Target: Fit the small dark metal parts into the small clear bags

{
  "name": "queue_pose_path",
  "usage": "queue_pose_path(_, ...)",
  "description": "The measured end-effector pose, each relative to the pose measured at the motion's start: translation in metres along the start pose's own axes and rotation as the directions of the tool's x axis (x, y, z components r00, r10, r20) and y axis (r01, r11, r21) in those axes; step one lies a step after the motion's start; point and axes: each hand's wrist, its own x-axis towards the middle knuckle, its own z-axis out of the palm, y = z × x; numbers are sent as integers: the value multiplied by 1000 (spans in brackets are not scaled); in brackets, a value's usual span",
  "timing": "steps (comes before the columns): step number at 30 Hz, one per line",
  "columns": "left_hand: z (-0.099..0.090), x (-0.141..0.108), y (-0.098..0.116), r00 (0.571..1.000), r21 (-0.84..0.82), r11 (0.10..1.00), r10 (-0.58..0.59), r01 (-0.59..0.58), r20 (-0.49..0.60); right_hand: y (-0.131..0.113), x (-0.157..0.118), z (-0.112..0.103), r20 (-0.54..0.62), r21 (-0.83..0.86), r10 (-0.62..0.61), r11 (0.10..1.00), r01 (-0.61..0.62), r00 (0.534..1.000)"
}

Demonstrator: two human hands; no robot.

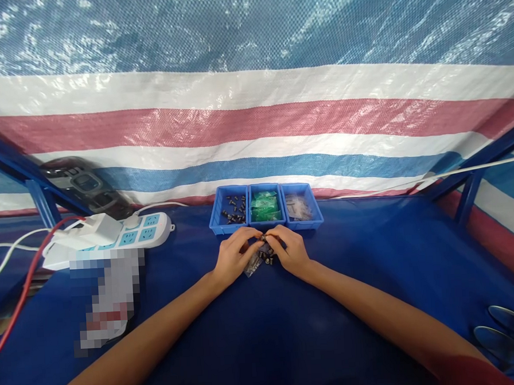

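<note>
Bolts lie before three bins, power strip left.

A white power strip lay left of the fingers, with a red cable farther left. A striped tarp hung beyond them; eyeglasses rested well to their right, nearer the camera.

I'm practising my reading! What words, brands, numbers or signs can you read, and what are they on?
None can be read.
Small clear packet: too small.
Green packets: too small and blurred.
Power strip: no readable marks.
Dark object at left: too blurred.
Pixelated thing: blocked out.
</note>
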Motion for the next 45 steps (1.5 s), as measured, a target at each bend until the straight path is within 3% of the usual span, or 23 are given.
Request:
queue_pose_path(11, -4, -3, 5, 997, 12, 997, -75, 75, -34, -3, 1, -1, -8, -12, 5, 1000, -5, 1000)
queue_pose_path(18, -2, -1, 0, 997, 5, 999, 51, -51, -63, -3, 0, -1, -11, 16, 11, 1000, -11, 1000)
queue_pose_path(26, -3, -1, 0, 999, 25, 1000, -12, 11, 42, 0, -2, 1, 22, 28, -35, 999, 34, 999)
queue_pose_path(35, 0, -1, -3, 995, -8, 1000, 26, -26, 94, 2, -3, 2, 60, 82, -103, 992, 97, 993)
queue_pose_path(41, -2, -1, 2, 999, 62, 998, -15, 17, -32, 1, -2, 0, 36, 47, -43, 998, 42, 998)
queue_pose_path(45, -1, -3, 5, 1000, 43, 999, 28, -27, -13, 0, -1, 0, 17, 51, -15, 999, 15, 1000)
